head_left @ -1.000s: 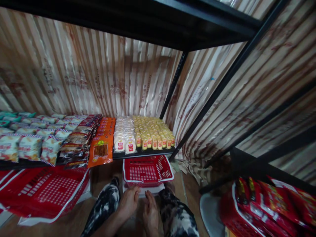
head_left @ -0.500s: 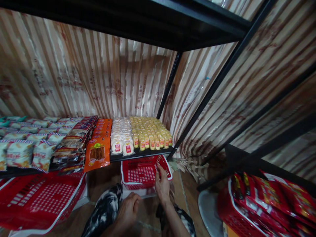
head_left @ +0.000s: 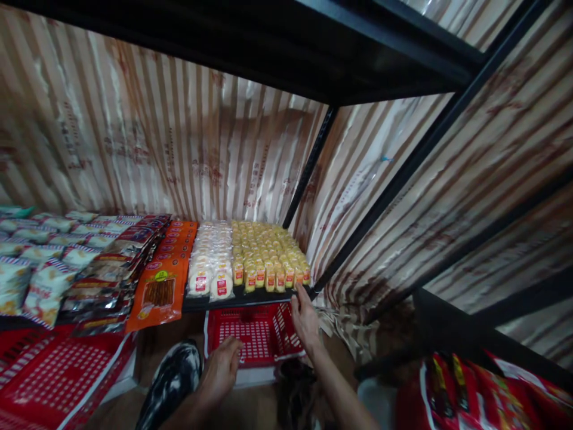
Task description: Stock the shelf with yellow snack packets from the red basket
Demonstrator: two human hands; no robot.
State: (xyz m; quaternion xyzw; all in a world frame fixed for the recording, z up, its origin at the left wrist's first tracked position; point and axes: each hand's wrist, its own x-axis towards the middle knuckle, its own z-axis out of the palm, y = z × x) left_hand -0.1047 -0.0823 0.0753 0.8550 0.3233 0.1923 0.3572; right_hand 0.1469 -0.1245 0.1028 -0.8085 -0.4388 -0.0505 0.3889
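Note:
My right hand (head_left: 307, 319) reaches up to the front edge of the black shelf (head_left: 250, 298), fingers stretched out and empty as far as I can see. Its fingertips are by the right end of the small yellow packaged snacks (head_left: 270, 278), which stand in tight rows; whether they touch one is unclear. My left hand (head_left: 222, 365) is loosely curled in front of the red plastic basket (head_left: 246, 334) under the shelf; nothing shows in it. White round packaged snacks (head_left: 210, 283) stand to the left of the yellow ones.
Orange snack bags (head_left: 159, 289), brown packets (head_left: 107, 280) and pale bags (head_left: 51, 286) fill the shelf leftward. Another red basket (head_left: 54, 376) is below left. Red packets (head_left: 492, 394) lie at lower right. A black post (head_left: 311, 167) and an upper shelf (head_left: 250, 54) frame the space.
My right hand has risen from the basket's right rim to the shelf edge by the yellow snacks. My left hand has shifted slightly left and stays curled. The view has shifted a little.

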